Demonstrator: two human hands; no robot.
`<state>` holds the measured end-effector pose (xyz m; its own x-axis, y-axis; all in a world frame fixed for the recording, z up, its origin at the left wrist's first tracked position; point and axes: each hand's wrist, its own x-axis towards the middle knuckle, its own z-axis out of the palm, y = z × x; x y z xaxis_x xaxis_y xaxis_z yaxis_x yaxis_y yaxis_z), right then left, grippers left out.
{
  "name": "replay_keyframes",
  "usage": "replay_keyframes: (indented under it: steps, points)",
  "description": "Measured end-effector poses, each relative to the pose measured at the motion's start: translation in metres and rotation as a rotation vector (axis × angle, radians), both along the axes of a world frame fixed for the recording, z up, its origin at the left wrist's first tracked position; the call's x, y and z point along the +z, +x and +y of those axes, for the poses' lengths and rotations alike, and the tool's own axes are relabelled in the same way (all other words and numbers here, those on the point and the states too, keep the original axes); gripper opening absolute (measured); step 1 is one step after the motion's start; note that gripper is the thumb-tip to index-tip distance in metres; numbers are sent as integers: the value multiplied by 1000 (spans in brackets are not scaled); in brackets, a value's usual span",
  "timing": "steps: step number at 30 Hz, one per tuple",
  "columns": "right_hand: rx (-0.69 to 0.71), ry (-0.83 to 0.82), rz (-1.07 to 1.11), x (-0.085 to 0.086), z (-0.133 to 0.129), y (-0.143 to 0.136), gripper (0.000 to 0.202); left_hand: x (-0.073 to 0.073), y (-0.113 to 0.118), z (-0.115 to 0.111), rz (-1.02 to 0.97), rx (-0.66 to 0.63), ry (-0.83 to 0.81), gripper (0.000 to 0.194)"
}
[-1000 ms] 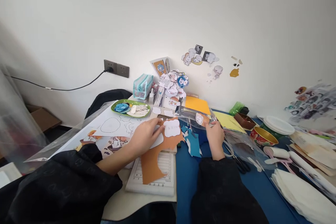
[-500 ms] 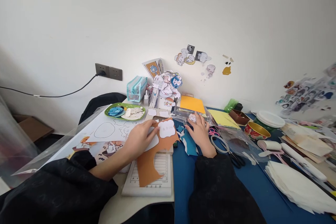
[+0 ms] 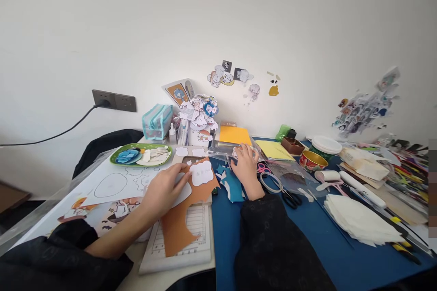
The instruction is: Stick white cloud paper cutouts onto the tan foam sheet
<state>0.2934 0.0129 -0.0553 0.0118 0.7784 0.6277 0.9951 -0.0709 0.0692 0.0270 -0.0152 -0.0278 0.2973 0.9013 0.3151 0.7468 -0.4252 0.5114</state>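
My left hand [image 3: 166, 189] rests on brown paper [image 3: 175, 231] with cut edges, its thumb and fingers slightly apart at the side of a white scalloped cutout [image 3: 201, 173]. Under that hand a second white piece partly shows. The brown paper lies over a printed pad [image 3: 200, 218]. My right hand [image 3: 246, 170] is spread, fingers over a clear plastic bag [image 3: 221, 149] and a small printed character cutout, which the fingers partly hide. Just left of its wrist are blue paper scraps [image 3: 234, 186].
A green tray [image 3: 116, 160] with blue and white pieces stands at the left. Pink scissors [image 3: 262, 168], a tape roll [image 3: 271, 182] and black scissors [image 3: 292, 199] lie right of my right hand. Yellow paper [image 3: 235, 135], a gold tin [image 3: 313, 160] and white sheets [image 3: 358, 220] are farther out.
The view has turned to the right, so everything appears shifted left. Both hands keep nearly the same places over the papers and the bag.
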Motion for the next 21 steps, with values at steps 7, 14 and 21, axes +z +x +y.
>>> replay_keyframes:
  steps: [7,14,21]
  points:
    - [43,0,-22,10,27,-7,35,1,-1,-1,17,-27,30,35]
    - [106,-35,51,11,28,0,40,0,0,-3,29,-39,50,34]
    - [227,-21,301,15,6,-7,36,2,-1,-6,19,-44,77,33]
